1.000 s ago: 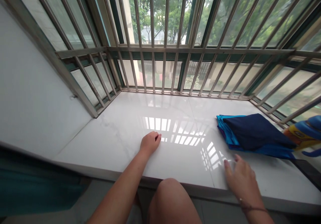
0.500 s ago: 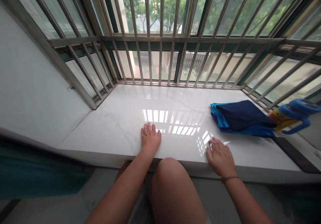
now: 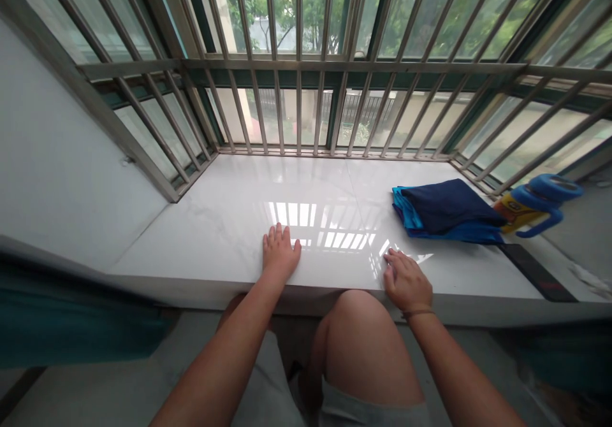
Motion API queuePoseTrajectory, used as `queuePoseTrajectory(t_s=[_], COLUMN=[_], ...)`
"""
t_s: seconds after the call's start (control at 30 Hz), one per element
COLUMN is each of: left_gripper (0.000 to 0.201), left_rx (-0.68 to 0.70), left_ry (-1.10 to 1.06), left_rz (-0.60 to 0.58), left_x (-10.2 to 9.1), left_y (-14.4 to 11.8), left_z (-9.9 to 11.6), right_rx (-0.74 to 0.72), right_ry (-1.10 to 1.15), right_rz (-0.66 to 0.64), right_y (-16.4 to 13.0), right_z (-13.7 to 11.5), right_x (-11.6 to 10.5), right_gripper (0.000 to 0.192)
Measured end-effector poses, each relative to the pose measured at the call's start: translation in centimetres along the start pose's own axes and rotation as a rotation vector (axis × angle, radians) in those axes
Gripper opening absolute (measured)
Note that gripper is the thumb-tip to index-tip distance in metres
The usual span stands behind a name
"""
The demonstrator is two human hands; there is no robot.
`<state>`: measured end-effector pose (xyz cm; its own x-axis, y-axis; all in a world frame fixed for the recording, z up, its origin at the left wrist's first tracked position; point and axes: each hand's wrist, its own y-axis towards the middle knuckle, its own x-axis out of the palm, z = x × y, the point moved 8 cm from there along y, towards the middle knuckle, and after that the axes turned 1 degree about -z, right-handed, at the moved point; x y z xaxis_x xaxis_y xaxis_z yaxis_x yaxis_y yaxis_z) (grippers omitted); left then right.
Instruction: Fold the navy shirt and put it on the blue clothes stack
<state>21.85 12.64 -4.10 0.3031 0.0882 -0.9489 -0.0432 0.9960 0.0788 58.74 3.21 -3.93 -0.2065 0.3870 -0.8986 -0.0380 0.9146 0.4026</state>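
My left hand [image 3: 280, 252] lies flat on the glossy white windowsill [image 3: 220, 223], fingers spread and nothing in it. To its right, my right hand [image 3: 407, 279] rests near the sill's front edge with loosely bent fingers, the thumb a little apart, and I see nothing held. A dark cord circles that wrist. Beyond the right hand lies a folded pile of navy and bright blue cloth [image 3: 449, 207]; the hand is apart from it.
A yellow bottle with a blue lid and handle [image 3: 540, 201] leans behind the cloth. A flat black strip [image 3: 540, 274] lies at the sill's right end. Metal bars [image 3: 299, 108] close off the window. A teal curtain [image 3: 71, 325] hangs at lower left; my bent knee [image 3: 366, 331] is below the sill.
The view has shifted slightly, so the sill and its objects sit a little higher and further left. My knee has moved right. Both hands stay on the sill.
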Motion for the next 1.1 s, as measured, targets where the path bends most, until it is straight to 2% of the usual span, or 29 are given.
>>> queuePoseTrajectory(t_s=[0.1, 0.27, 0.33, 1.1], left_gripper=[0.063, 0.064, 0.064, 0.063], left_rx=[-0.006, -0.004, -0.007, 0.006], left_ry=[0.01, 0.075, 0.096, 0.104], left_rz=[-0.004, 0.017, 0.027, 0.042], left_x=[-0.1, -0.4, -0.6, -0.5], left_y=[-0.1, -0.2, -0.2, -0.2], left_z=[0.1, 0.3, 0.3, 0.4], right_rx=[-0.03, -0.122, -0.133, -0.077], right_ry=[0.003, 0.031, 0.044, 0.066], right_rz=[0.033, 0.234, 0.272, 0.221], right_y=[-0.1, -0.8, -1.1, -1.3], right_z=[0.0, 0.3, 0.4, 0.5], right_x=[-0.1, -0.2, -0.1, 0.1], right_gripper=[0.04, 0.034, 0.032, 0.033])
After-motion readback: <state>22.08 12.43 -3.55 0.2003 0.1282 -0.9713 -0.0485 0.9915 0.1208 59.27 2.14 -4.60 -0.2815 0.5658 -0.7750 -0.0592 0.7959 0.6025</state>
